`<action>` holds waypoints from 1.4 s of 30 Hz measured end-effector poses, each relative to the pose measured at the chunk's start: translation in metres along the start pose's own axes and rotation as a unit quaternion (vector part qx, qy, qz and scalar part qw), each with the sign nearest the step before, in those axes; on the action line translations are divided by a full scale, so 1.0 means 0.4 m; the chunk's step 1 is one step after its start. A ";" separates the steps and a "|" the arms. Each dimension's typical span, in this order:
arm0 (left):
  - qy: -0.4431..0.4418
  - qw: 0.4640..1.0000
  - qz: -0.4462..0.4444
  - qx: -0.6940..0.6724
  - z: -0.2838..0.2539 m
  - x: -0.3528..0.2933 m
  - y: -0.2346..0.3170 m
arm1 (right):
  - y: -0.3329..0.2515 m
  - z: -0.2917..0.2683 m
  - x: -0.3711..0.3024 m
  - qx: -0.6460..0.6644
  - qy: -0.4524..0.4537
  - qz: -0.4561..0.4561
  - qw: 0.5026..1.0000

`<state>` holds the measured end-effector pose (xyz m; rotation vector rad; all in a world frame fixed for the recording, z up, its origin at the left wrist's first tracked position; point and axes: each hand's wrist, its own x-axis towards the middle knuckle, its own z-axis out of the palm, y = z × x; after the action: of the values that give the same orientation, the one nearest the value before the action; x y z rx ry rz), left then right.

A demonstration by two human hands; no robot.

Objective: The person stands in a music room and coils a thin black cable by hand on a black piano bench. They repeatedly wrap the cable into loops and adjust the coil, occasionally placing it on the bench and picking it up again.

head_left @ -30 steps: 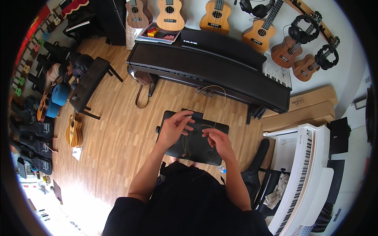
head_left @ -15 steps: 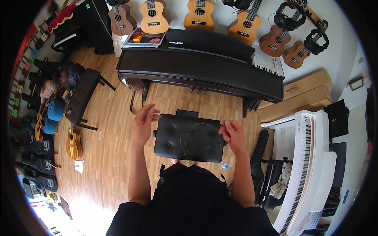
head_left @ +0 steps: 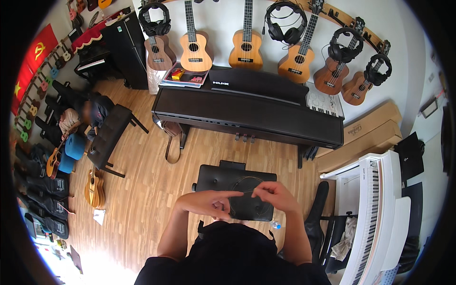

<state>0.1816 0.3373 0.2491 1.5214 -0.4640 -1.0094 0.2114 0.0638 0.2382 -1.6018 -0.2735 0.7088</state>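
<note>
Below my hands stands a black tufted bench point(head_left: 213, 183). A loose loop of thin, gold-coloured wire, like an instrument string point(head_left: 243, 177), shows over its right half. My left hand point(head_left: 205, 203) is above the bench's left front part, its index finger stretched to the right and its thumb apart below. Across from it, my right hand point(head_left: 278, 194) has its thumb and forefinger pinched over the right side. Whatever sits in that pinch is too fine to make out. Part of the wire is hidden behind the hands.
A dark digital piano point(head_left: 247, 111) stands ahead, under ukuleles point(head_left: 244, 51) and headphones hung on the wall. At right are a white piano point(head_left: 368, 213) and a black instrument case point(head_left: 317, 216). A bottle point(head_left: 275, 225) is by the bench. Far left, people sit near another bench point(head_left: 110, 135).
Both hands have come inward and closer together over the bench. My left index finger now points toward the right hand. The view has tilted up, showing more wall.
</note>
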 end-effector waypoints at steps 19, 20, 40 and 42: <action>0.424 0.896 0.067 0.115 -0.055 -0.088 -0.001 | 0.217 -0.056 -0.049 0.594 -0.224 -0.167 0.754; 0.427 0.894 0.051 0.128 -0.045 -0.068 -0.003 | 0.167 -0.027 -0.045 0.669 -0.205 -0.182 0.690; 0.164 0.946 0.019 0.280 0.125 0.021 -0.016 | -0.023 0.054 -0.004 0.145 0.390 -0.257 0.872; 0.148 0.952 0.029 0.268 0.125 0.015 -0.008 | 0.007 0.045 -0.011 0.001 0.328 -0.234 0.915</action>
<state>0.1443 0.3036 0.2476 2.0923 -0.5943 -0.6133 0.1967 0.0754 0.2365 -1.5954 -0.1460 -0.2099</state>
